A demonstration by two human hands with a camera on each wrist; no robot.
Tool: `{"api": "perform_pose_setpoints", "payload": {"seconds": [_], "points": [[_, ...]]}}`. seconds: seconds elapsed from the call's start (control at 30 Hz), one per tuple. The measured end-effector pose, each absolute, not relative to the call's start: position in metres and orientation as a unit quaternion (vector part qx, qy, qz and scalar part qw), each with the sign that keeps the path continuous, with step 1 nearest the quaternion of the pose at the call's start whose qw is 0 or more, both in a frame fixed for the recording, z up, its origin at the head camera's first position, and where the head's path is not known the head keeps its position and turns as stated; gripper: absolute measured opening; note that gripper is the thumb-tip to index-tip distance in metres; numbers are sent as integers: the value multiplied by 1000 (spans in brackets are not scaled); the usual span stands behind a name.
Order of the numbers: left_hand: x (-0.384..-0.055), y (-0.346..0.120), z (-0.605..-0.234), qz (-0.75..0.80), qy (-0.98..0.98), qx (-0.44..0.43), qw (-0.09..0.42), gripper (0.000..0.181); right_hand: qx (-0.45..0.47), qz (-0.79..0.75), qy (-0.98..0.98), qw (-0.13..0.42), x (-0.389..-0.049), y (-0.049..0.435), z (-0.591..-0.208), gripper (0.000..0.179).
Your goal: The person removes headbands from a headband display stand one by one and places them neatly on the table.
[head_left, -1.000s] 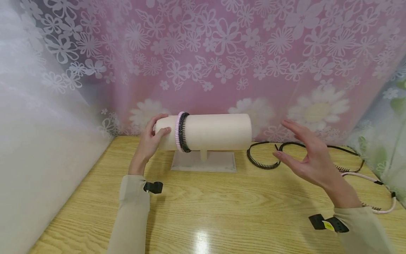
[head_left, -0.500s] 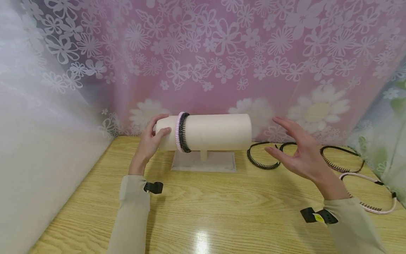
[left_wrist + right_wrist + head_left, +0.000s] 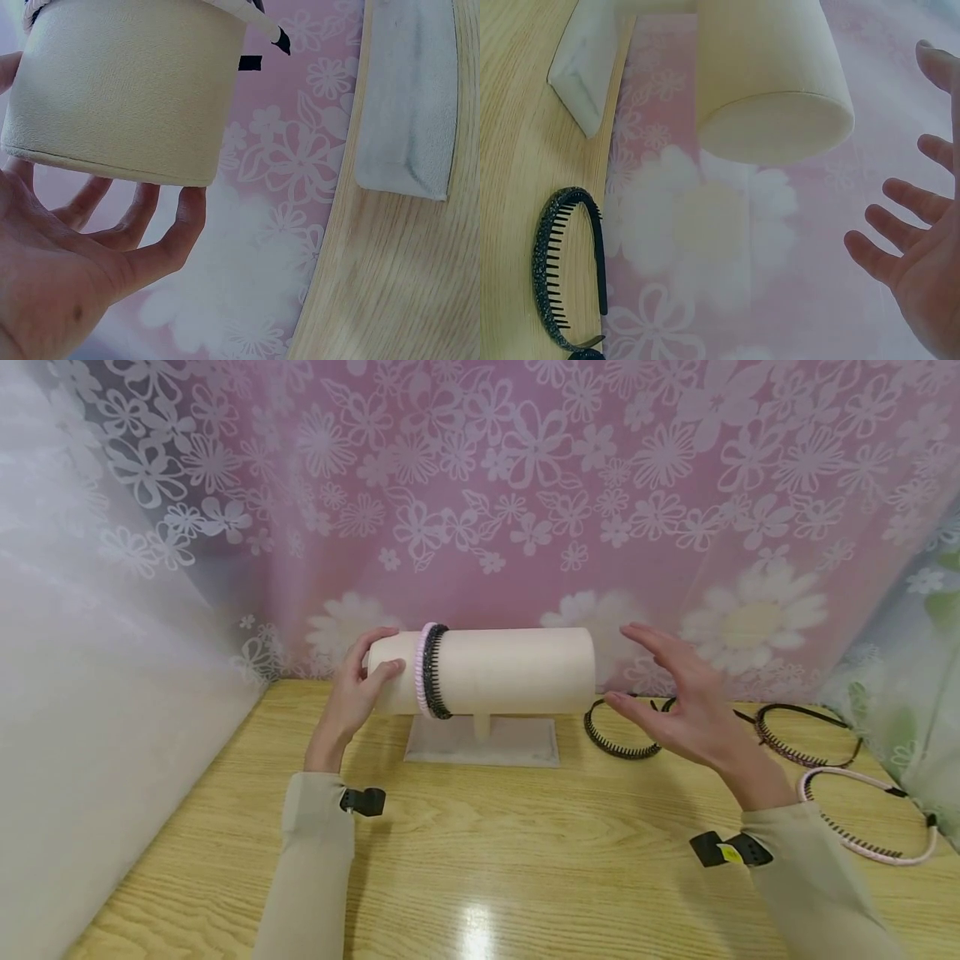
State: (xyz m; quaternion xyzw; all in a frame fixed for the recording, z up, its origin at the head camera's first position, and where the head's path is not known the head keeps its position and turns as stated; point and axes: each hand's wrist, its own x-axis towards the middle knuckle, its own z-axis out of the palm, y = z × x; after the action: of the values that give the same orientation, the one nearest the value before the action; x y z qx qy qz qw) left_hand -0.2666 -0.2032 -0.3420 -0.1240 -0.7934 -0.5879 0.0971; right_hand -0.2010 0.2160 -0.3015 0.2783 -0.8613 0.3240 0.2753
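A cream padded headband display stand (image 3: pixel 517 672) rises from a flat pale base (image 3: pixel 517 747). My left hand (image 3: pixel 356 689) grips its left end, thumb at the front; in the left wrist view the bent fingers (image 3: pixel 191 214) reach around the end of the roll. Near that hand, a pink headband (image 3: pixel 422 672) and a dark toothed headband (image 3: pixel 435 681) sit side by side around the roll. My right hand (image 3: pixel 686 702) holds nothing and is raised off the roll's right end, fingers spread. In the right wrist view, that end (image 3: pixel 776 131) faces the palm.
Several headbands lie on the wooden table (image 3: pixel 525 860) at the right: a black toothed one (image 3: pixel 622 753) beside the base, a dark one (image 3: pixel 795 753) farther right, and a pink one (image 3: pixel 892 858) nearer the edge. A floral curtain (image 3: pixel 480 527) hangs behind.
My right hand has moved left toward the roll's right end, uncovering more of the headbands at the right. My left hand and the stand have stayed in place.
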Motion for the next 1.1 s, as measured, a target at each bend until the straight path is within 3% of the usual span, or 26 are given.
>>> {"api": "perform_pose_setpoints", "payload": {"seconds": [0.63, 1.1], "points": [[-266, -203, -343, -591, -790, -127, 100, 47, 311, 306, -854, 285, -219, 193, -298, 80], [-266, -204, -342, -588, -795, -117, 94, 48, 317, 309, -857, 263, -228, 170, -288, 79]]}}
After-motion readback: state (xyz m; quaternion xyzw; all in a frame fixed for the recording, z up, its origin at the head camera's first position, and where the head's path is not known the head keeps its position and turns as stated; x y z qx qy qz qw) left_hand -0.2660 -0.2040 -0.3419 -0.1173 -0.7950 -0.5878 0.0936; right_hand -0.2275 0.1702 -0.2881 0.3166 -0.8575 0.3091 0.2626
